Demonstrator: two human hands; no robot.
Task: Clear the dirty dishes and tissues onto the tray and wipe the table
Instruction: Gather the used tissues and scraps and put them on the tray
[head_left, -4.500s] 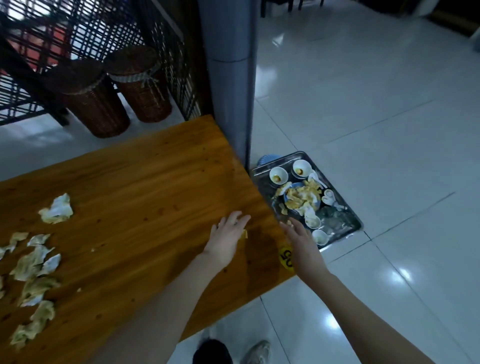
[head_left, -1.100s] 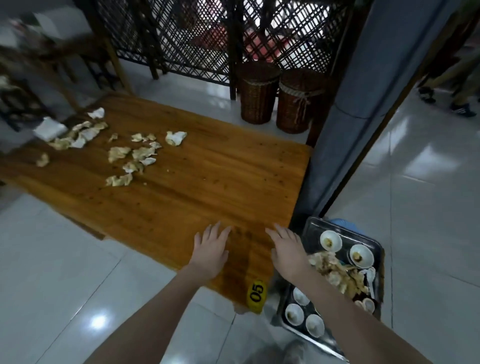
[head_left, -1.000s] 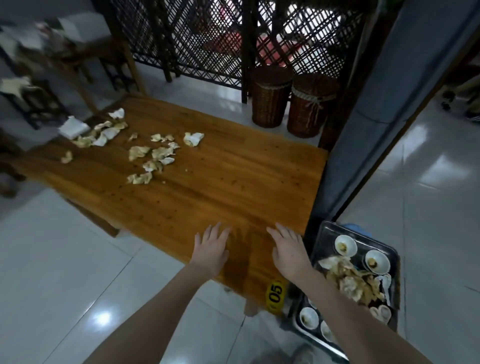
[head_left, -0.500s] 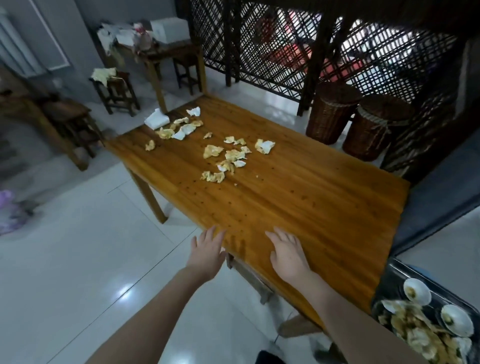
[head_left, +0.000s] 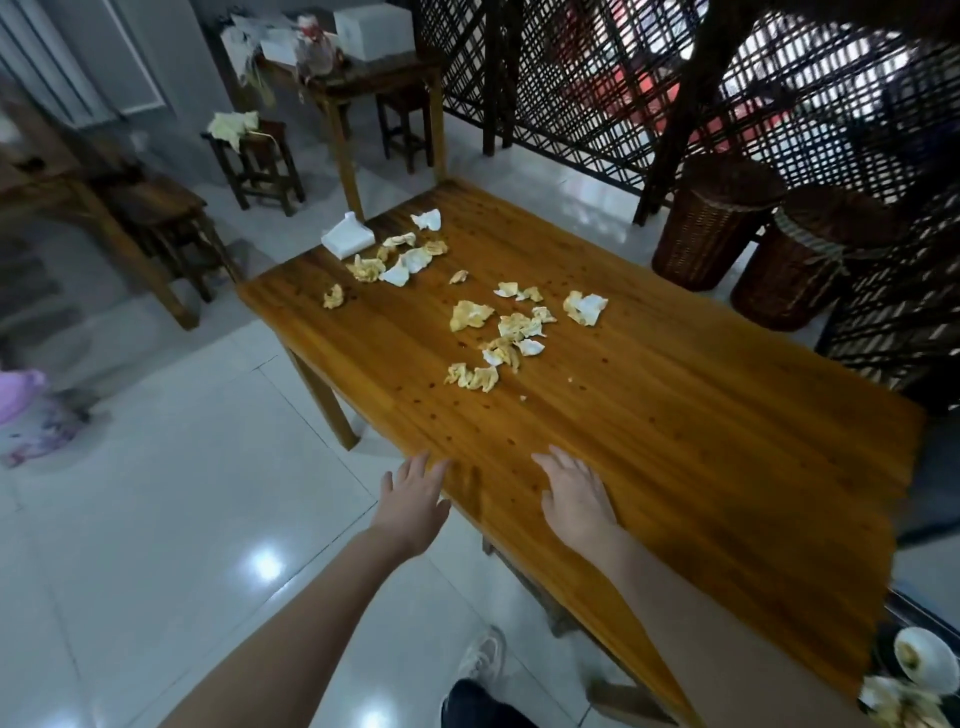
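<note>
Several crumpled, stained tissues (head_left: 511, 327) lie scattered over the far half of the wooden table (head_left: 675, 441). A folded white napkin stack (head_left: 347, 239) sits at the table's far corner. My left hand (head_left: 413, 501) hovers at the near edge of the table, fingers spread and empty. My right hand (head_left: 574, 496) is stretched flat over the tabletop, also empty. The metal tray (head_left: 914, 608) with dirty bowls (head_left: 922, 660) and used tissues shows only at the bottom right corner, low beside the table.
Two wicker baskets (head_left: 711, 223) stand behind the table by a dark lattice screen (head_left: 597, 78). Wooden stools (head_left: 260, 161) and a side table (head_left: 374, 78) with a white box stand at the back left. A shoe (head_left: 483, 657) shows on the glossy tiled floor.
The view has swung left along the table, away from the tray. The tissues now lie closer ahead and the tray has slid nearly out of view. Both hands stay open and empty.
</note>
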